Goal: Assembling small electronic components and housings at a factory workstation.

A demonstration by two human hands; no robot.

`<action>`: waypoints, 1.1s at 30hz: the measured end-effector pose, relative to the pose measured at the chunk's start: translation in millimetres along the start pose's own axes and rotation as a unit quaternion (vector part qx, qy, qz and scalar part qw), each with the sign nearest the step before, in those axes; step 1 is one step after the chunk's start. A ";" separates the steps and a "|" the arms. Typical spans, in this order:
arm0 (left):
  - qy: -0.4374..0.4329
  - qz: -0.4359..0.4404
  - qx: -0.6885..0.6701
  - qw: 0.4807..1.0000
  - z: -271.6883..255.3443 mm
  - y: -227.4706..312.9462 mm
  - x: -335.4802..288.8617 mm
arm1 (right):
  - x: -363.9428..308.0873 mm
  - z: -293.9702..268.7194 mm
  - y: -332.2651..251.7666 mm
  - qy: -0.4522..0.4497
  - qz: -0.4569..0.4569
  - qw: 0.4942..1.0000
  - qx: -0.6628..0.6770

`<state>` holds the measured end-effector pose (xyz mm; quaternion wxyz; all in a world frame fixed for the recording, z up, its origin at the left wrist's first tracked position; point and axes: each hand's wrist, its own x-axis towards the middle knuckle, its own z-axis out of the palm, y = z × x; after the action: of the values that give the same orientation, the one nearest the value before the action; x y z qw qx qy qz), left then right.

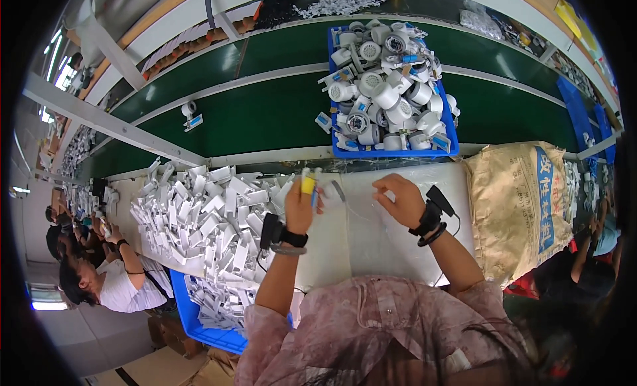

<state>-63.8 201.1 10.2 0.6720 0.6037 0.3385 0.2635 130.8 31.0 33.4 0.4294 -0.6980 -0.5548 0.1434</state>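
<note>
Green conveyor belt [265, 114] runs across the far side of the white desk [371, 247], so parts can pass within reach of the seated person. On the belt, just beyond the desk's far edge, stands a blue crate [450, 130] heaped with white round parts [385, 87], probably parked there as ready stock. At the right end of the desk slumps a tan woven sack [517, 207], open side toward the desk. On the desk's left half lies a big loose pile of flat white pieces [199, 213], spilling over toward a second blue bin [199, 323] below the desk's near-left edge.

Over the middle of the desk the left hand [298, 207] is raised and closed round a small yellow-and-blue tool or part [308, 184], held upright close to the pile, likely for easy picking. The right hand [398, 200] rests low on the desk surface, fingers curled together over something thin and clear; whether it grips it I cannot tell. Both wrists carry black strapped devices [431, 217]. Other people sit along the line far left of the desk.
</note>
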 end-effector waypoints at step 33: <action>-0.123 0.084 0.139 0.979 42.9 -34.2 -37.5 | 4.5 -9.7 12.7 -0.148 0.222 0.877 0.399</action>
<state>-56.2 140.8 -16.7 0.5932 0.7453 0.2348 0.1936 147.3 30.5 30.8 0.5410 -0.5430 -0.3378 0.5462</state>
